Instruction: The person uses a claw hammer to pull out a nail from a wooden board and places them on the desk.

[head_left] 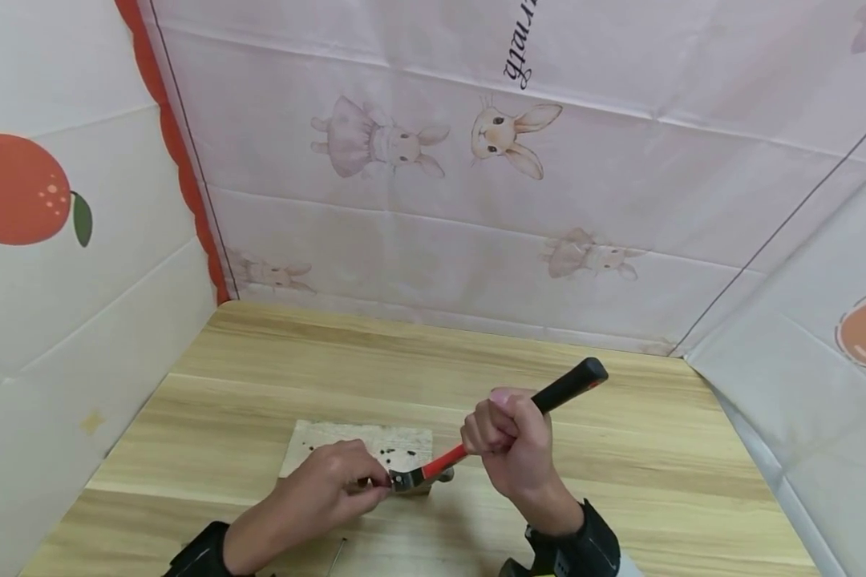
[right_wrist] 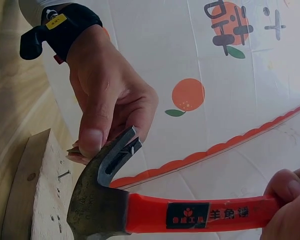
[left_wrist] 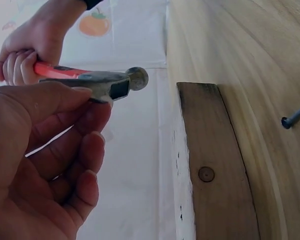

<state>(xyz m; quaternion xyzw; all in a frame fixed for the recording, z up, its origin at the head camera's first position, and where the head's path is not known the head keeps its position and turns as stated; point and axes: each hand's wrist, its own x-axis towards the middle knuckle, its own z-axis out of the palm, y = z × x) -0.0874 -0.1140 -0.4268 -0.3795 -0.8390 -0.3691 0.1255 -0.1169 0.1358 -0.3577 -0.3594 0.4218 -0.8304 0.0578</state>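
My right hand (head_left: pixel 512 441) is wrapped round the handle of a claw hammer (head_left: pixel 443 461), its red and black grip slanting up to the right. My left hand (head_left: pixel 332 481) has its thumb and index finger pinched at the hammer's claw, as the left wrist view shows; the other fingers curl loosely. The claw (right_wrist: pixel 121 157) overlaps the left fingers in the right wrist view. Below the hammer head lies a pale wooden block (head_left: pixel 364 437) with several dark holes in its top. A small nail (right_wrist: pixel 64 174) sticks out of its face.
A loose nail (head_left: pixel 337 557) lies on the wood-grain table (head_left: pixel 621 465) near the front, close to my left wrist. Printed cloth walls (head_left: pixel 433 200) close in the table at the back and both sides.
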